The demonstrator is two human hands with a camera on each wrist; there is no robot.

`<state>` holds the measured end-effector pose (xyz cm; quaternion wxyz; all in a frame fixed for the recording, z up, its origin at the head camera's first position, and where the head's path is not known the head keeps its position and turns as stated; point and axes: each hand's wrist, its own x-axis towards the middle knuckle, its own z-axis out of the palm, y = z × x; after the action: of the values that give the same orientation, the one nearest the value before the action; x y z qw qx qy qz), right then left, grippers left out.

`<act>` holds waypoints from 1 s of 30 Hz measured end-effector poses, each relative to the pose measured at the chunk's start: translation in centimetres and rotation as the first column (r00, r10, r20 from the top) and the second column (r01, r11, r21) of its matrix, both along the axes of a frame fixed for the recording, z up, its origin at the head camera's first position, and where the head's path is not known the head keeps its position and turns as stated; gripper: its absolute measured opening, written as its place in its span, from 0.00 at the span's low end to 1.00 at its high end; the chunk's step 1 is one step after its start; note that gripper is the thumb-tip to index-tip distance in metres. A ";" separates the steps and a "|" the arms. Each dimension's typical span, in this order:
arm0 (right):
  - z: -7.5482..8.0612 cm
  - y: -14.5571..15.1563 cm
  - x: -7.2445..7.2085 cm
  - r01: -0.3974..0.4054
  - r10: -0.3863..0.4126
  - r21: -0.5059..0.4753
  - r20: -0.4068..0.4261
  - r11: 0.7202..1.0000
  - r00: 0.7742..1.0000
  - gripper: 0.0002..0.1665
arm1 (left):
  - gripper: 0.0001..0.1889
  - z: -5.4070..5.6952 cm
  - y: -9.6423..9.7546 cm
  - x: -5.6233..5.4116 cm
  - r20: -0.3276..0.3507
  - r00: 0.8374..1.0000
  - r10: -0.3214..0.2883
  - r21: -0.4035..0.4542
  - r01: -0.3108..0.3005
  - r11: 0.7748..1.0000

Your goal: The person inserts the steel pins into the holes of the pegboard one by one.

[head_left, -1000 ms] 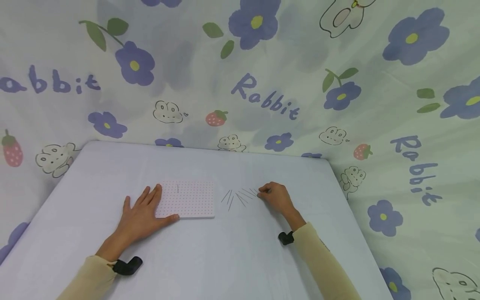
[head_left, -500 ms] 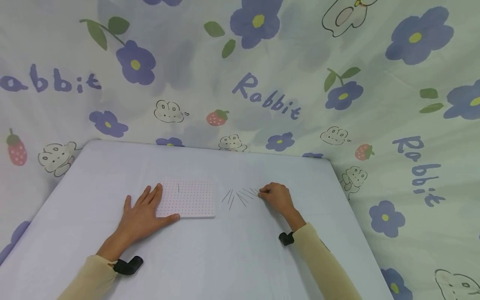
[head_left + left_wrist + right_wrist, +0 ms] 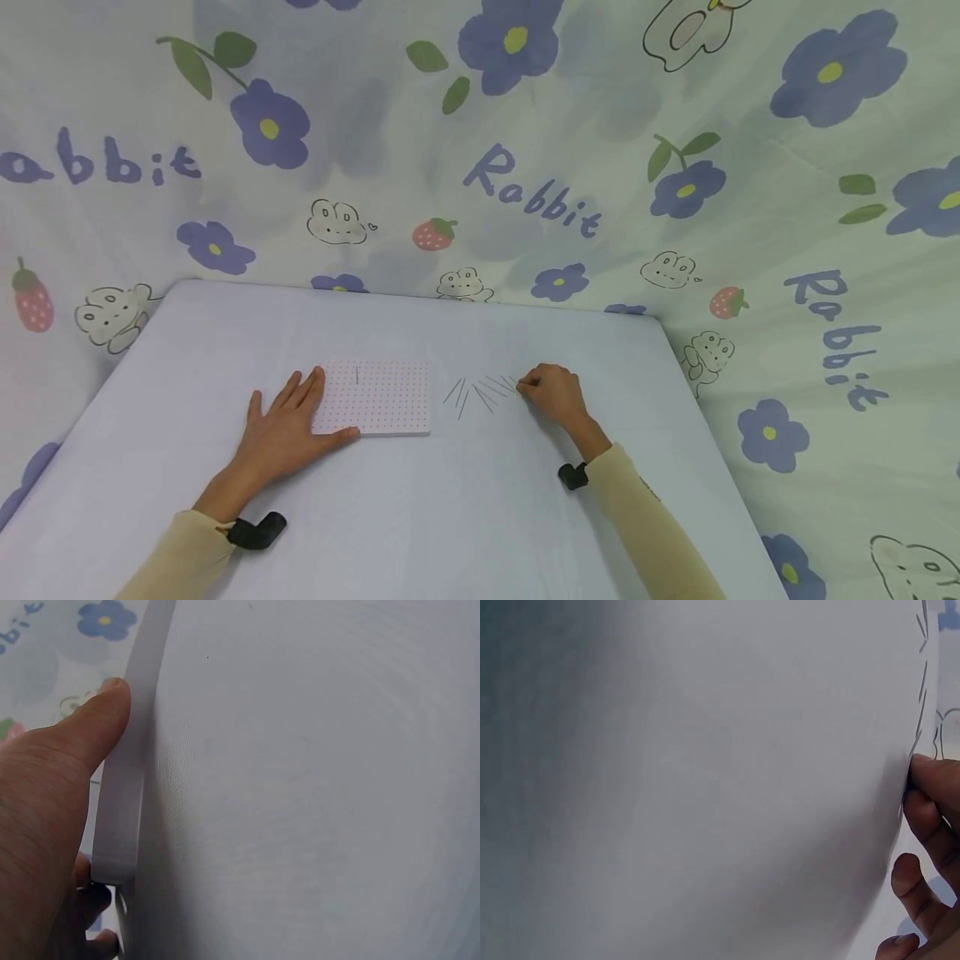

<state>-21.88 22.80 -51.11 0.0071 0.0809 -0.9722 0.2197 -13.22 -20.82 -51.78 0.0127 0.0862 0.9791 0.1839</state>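
Observation:
A white board (image 3: 393, 400) with a grid of small dots lies on the table, and one thin dark needle (image 3: 357, 376) stands up from its upper left part. My left hand (image 3: 277, 437) rests at the board's left end with fingers spread. Its thumb (image 3: 105, 724) lies along the board's front side in the left wrist view. Right of the board, several needles (image 3: 483, 398) lie fanned out on the cloth. At the right end of that fan, my right hand (image 3: 555, 393) pinches a needle between thumb and forefinger, close to the table. Fingertips hide part of this needle.
A white cloth covers the table (image 3: 465, 517). Behind and to the right hangs a curtain (image 3: 405, 150) printed with flowers, rabbits and strawberries. Each wrist carries a small black camera, such as the left wrist camera (image 3: 257, 531).
The right fingertips have drawn slightly closer together at the end of the needle. The left hand and the board have stayed in place.

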 end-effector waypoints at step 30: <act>0.1 0.0 0.2 0.008 -0.008 -0.033 -0.009 0.999 1.000 0.07 | 0.66 0.2 0.1 0.1 0.006 1.000 0.008 -0.013 -0.008 1.000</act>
<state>-21.67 22.76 -51.02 0.0137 0.0777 -0.9687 0.2355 -13.14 -20.71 -51.60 0.0156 0.0814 0.9805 0.1779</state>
